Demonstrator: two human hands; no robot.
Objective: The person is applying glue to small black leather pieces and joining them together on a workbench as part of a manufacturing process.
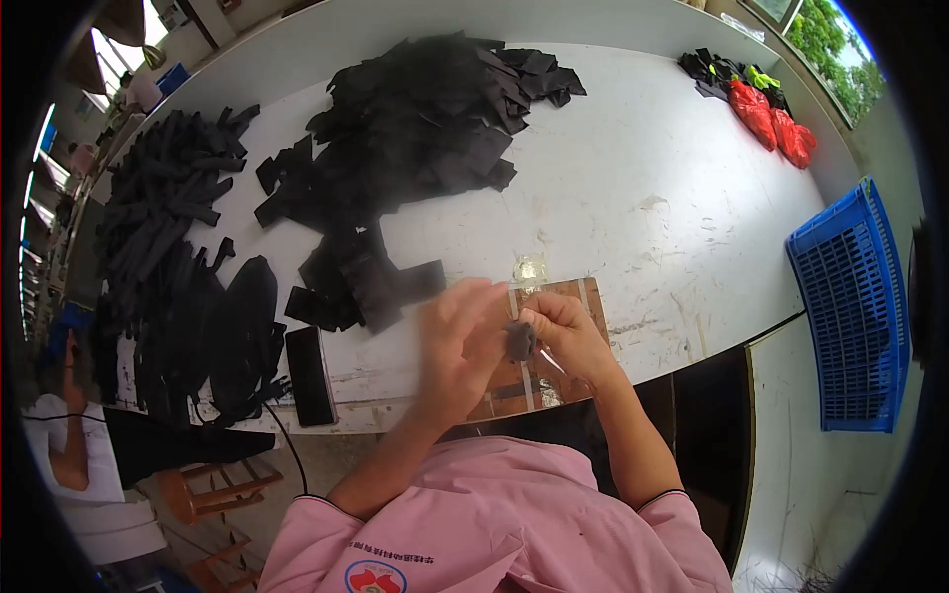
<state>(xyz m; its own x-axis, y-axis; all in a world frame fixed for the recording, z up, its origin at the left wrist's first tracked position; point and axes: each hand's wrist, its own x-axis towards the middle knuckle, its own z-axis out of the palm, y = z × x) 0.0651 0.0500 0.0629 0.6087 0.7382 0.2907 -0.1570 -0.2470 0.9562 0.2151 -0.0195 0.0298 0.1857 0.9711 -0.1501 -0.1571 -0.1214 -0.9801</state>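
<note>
– What is being held in the head view?
– A small dark cloth piece (520,341) is being pinched between thumb and fingers of the right hand (570,336), above a brown taped board (507,382).
– And the left hand (460,341)?
– It is being held just beside the cloth, fingers raised; its grip is being blurred, so whether anything is being grasped cannot be told.
– What is being supported by the white table (633,128)?
– Piled black fabric pieces (405,148) and, near the front edge, a smartphone (310,376).

The held piece (520,342) is over the board (505,380), phone (310,377) left, crate (856,321) right.
</note>
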